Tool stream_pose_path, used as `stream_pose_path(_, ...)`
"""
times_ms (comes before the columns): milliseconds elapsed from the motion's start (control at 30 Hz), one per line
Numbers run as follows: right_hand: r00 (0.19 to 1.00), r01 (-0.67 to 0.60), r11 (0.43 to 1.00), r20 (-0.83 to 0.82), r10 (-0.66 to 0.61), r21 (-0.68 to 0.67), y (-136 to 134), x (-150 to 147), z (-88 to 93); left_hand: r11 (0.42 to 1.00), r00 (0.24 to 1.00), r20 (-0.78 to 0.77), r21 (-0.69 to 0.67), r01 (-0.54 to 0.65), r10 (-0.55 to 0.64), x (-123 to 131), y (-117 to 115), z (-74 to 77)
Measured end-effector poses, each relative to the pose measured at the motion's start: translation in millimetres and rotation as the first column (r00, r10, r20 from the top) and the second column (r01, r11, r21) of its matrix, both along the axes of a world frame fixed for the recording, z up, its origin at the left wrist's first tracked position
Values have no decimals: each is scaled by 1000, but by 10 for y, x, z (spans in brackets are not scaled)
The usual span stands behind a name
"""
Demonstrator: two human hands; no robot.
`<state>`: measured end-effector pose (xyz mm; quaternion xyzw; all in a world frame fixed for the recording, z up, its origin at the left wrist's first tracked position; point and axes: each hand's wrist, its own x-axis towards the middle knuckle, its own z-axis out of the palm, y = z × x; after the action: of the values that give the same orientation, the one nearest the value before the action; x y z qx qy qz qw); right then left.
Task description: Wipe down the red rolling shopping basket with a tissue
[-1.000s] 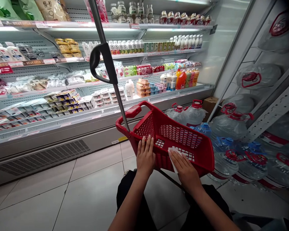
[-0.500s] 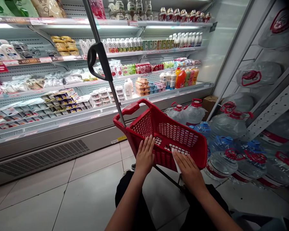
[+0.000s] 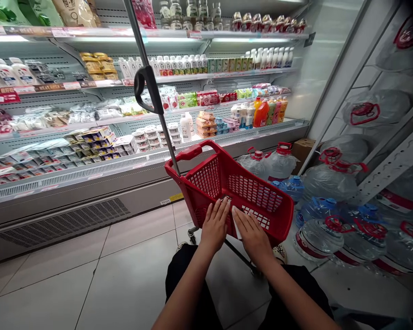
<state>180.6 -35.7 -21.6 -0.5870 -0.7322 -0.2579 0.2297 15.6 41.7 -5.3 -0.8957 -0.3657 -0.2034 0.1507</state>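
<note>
A small red plastic shopping cart [image 3: 206,178] stands in front of my knees, its basket walls full of square holes. My left hand [image 3: 214,227] lies flat with fingers stretched out on the near side wall, close to the top edge. Just to its right, my right hand [image 3: 254,236] presses a white cloth [image 3: 237,223] against the same wall. Only a thin strip of the cloth shows beside the fingers; the palm hides the rest. On the cart's left rises a grey pole with a black loop handle [image 3: 148,89].
A lit refrigerated display [image 3: 89,183] with bottles, cups and packs spans the back. Large water bottles with red handles [image 3: 318,238] and blue-capped bottles [image 3: 292,185] crowd the right. Pale floor tiles [image 3: 131,270] spread at left. A cart wheel [image 3: 192,236] shows near my foot.
My right hand has slid left along the cart's near wall with the cloth, closer to my left hand. My left hand has shifted slightly right and stays flat.
</note>
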Motion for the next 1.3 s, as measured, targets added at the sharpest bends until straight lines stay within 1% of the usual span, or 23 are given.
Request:
stream_pose_path(133,999,33,998,12,-33,-46,-417,296,-111,998,998,46,-53,-38,40,-10,88,43)
stream_pose_path(200,999,53,996,5,-53,-68,-601,384,-169,996,996,70,-72,-57,62,37,55,39)
stream_pose_path(267,998,61,995,-4,-62,-84,-674,388,-201,997,997,68,-78,-26,31,102,-33,11)
stream_pose_path(333,998,59,995,-13,-61,-76,-611,317,-198,997,998,50,-76,32,-28,161,-141,-35)
stream_pose_path(433,998,52,998,-20,-53,-39,-357,151,-138,996,998,32,-67,58,-55,194,-233,-87)
stream_pose_path(500,998,50,999,-26,-50,-20,-210,69,-87,996,998,21,-62,57,-55,175,-216,-84)
stream_pose_path(567,999,37,999,-28,-38,-21,-172,47,-54,996,998,14,-62,67,-66,138,-156,-57)
stream_pose_path(633,999,30,999,-24,-31,-39,-269,88,-53,995,997,21,-66,73,-71,103,-88,-32)
stream_pose_path(700,999,32,997,-17,-33,-75,-462,170,-84,996,997,46,-73,60,-57,91,-44,-25)
stream_pose_path(767,999,41,993,-7,-42,-114,-666,253,-133,996,996,80,-88,35,-28,109,-41,-38)
stream_pose_path(833,999,47,989,2,-47,-137,-791,300,-180,994,994,112,-105,16,-4,150,-84,-61)
stream_pose_path(900,998,54,988,-2,-55,-142,-788,294,-215,992,992,123,-118,35,-20,195,-159,-78)
stream_pose_path(1000,999,41,992,-21,-43,-119,-611,215,-232,988,992,101,-128,91,-78,228,-266,-77)
stream_pose_path(1100,999,17,995,-31,-20,-102,-459,150,-220,986,993,81,-131,100,-90,207,-285,-47)
stream_pose_path(1200,999,-3,991,-38,-2,-137,-495,219,-218,987,994,67,-128,100,-92,166,-229,-18)
stream_pose_path(1300,1000,-19,985,-20,16,-171,-645,451,-239,987,994,71,-130,97,-88,140,-175,-15)
